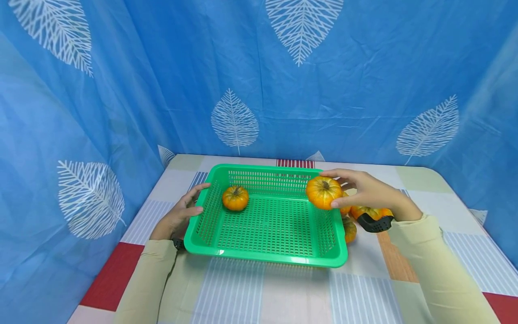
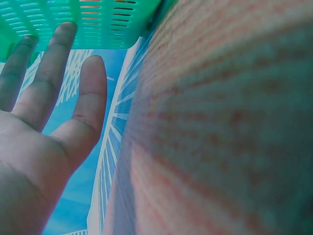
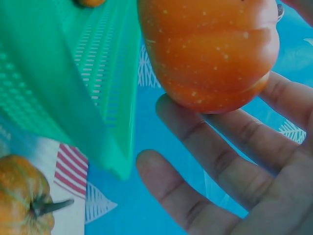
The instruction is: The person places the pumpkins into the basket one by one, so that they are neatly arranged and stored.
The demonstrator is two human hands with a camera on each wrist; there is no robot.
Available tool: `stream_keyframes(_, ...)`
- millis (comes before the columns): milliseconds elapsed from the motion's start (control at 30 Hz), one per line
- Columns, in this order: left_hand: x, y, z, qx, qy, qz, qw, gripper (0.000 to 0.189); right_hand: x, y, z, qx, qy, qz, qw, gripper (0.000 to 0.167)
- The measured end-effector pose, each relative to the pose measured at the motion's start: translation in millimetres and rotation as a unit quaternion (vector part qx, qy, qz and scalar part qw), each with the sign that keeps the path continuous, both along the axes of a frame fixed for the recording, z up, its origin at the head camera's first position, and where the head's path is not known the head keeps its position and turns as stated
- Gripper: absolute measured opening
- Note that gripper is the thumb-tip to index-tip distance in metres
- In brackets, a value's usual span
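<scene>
My right hand [image 1: 364,191] holds a small orange pumpkin [image 1: 323,192] above the right end of a green plastic basket [image 1: 267,258]. The right wrist view shows this pumpkin's [image 3: 210,58] smooth orange side, with fingertips [image 3: 173,110] under it. Inside the basket, toward the left end, sits another small orange pumpkin [image 1: 235,198]. At the basket's left rim is my left hand [image 1: 182,213], its fingers and thumb extended. Close up in the left wrist view, straight fingers [image 2: 49,78] reach to the slotted basket wall [image 2: 98,22].
Several more pumpkins lie on the table right of the basket, partly hidden by my right hand and wrist; one is a mottled greenish-orange pumpkin [image 1: 349,229]. A patchwork-patterned cloth [image 1: 299,292] covers the table. Blue curtains [image 1: 182,90] with white leaf prints hang behind and at the sides.
</scene>
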State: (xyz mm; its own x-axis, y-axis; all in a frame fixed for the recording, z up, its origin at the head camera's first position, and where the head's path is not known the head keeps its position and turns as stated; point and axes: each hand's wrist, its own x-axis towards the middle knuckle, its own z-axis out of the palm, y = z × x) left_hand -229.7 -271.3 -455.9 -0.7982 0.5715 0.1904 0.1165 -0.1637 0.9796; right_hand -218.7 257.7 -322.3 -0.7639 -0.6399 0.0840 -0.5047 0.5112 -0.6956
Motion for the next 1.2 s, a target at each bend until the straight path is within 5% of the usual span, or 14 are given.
stream_keyframes(400, -4.1, -0.6, -4.1, 0.005, 0.012, -0.014, 0.9998, 0.053, -14.6, -29, -2.0, -0.013, -0.047, 0.012, 0.9987, 0.070)
stream_keyframes(800, -3.7, -0.3, 2.1, -0.003, -0.005, 0.006, 1.0000, 0.054, -34.0, -56, -6.3, -0.015, -0.051, 0.034, 0.9980, 0.069)
stream_keyframes(1200, -2.4, -1.1, 1.1, -0.003, -0.006, 0.008, 0.9999, 0.054, -45.6, -80, -14.6, -0.031, -0.111, 0.043, 0.9924, 0.073)
